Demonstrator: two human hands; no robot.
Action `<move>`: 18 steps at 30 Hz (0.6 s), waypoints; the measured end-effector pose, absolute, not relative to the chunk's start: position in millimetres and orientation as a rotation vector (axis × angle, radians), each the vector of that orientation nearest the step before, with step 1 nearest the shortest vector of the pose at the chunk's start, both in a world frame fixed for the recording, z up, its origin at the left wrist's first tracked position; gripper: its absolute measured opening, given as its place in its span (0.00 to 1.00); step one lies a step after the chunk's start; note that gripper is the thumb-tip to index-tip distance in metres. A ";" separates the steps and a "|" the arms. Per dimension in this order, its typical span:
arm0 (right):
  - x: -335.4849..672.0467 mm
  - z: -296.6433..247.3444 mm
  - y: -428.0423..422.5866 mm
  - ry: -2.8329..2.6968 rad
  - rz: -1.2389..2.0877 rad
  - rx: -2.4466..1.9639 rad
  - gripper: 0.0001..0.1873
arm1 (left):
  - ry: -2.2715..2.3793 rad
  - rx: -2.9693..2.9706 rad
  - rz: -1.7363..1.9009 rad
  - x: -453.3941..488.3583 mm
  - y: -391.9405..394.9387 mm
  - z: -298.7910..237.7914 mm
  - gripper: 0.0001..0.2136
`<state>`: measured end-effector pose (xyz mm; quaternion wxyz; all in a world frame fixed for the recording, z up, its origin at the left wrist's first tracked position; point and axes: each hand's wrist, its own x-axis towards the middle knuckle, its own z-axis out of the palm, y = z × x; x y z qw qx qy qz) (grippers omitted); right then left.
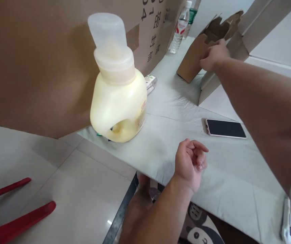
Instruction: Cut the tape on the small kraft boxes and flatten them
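Observation:
My right hand (215, 56) reaches far across the table and grips the side of a small open brown cardboard box (193, 59) standing at the back. My left hand (190, 162) hovers over the near part of the table (160, 149), fingers loosely curled with nothing in them. A pale yellow detergent jug (118, 101) with a translucent cap stands at the table's left edge, left of my left hand. A black-screened phone (225, 128) lies flat between the two hands.
A large cardboard box (33, 61) with printed characters fills the left and back. Two plastic bottles (182, 27) stand at the far end. A small packet (150, 83) lies behind the jug. Red legs (15, 223) show on the tiled floor at the lower left.

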<state>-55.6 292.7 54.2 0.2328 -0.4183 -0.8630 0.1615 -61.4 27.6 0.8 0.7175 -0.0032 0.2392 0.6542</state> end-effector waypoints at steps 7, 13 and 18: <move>-16.4 63.5 207.5 -2.326 0.380 -1.137 0.09 | 0.797 0.026 1.640 -62.9 15.6 -2.5 0.17; 120.9 54.3 61.8 -1.921 -0.160 -0.883 0.09 | 1.359 0.316 2.216 -80.4 12.5 -4.0 0.08; 220.5 6.8 -23.3 -1.676 -0.216 -0.948 0.07 | 1.105 0.735 1.998 -58.9 17.8 -2.0 0.17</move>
